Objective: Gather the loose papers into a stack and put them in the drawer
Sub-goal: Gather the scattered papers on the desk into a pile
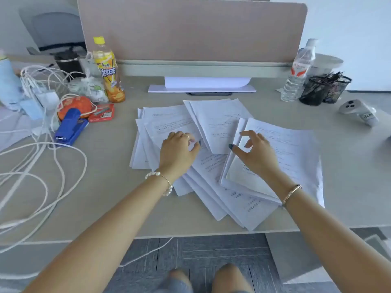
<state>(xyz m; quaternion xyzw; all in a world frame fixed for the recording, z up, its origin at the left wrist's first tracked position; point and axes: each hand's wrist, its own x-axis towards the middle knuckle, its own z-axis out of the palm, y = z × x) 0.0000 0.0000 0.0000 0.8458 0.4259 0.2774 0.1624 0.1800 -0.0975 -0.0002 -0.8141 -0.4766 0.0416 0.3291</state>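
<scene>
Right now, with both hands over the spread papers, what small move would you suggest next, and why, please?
Probably slide the left pile toward the middle. The papers lie fanned in several overlapping bunches on the desk, not yet one stack. The left hand rests on the left bunch, while the right hand hovers open over the right bunch, so drawing them together seems the natural step.

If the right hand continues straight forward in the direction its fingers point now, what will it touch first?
Probably the fanned sheets lying just beyond the right hand; farther on stands the white monitor base. The hand's height above the papers is unclear.
</scene>
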